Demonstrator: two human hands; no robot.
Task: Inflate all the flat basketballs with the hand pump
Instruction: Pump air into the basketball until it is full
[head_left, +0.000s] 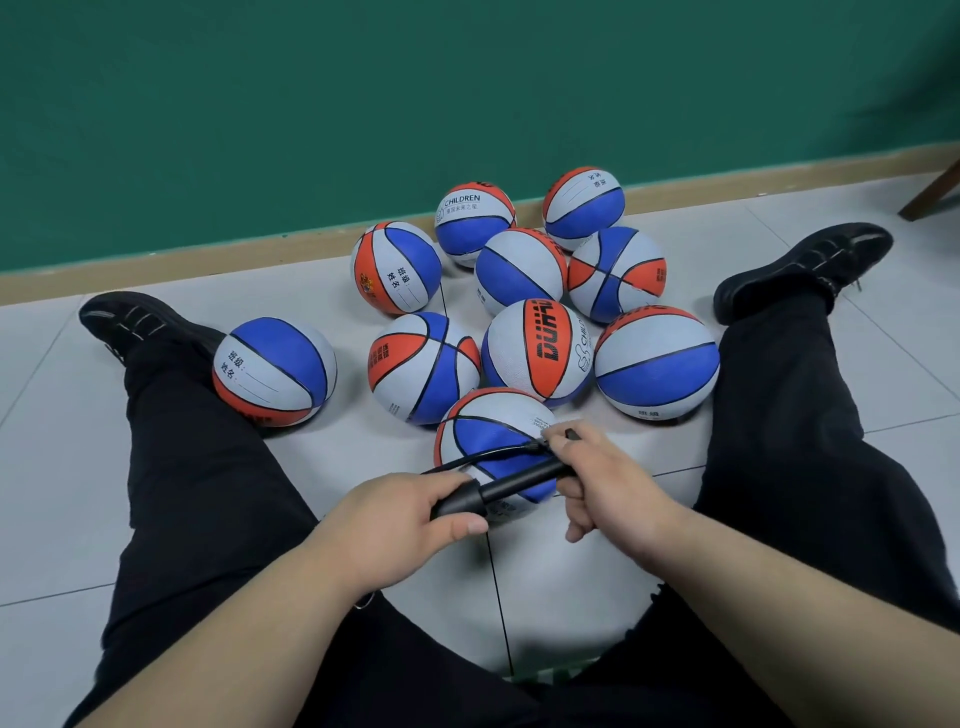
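soft even light, wide-angle edge distortion

A plain dark green wall (260, 104) fills the upper part of the view and meets a floor of pale grey square tiles (52, 493) along a tan skirting strip (156, 262) that runs slantwise from lower left to upper right. At the far right edge, a slanted brown wooden furniture leg (930, 195) stands on the tiles close to the skirting. Two legs in black cloth trousers (197, 493) lie spread wide on the floor, ending in a black left shoe (135, 325) and a black right shoe (800, 265).
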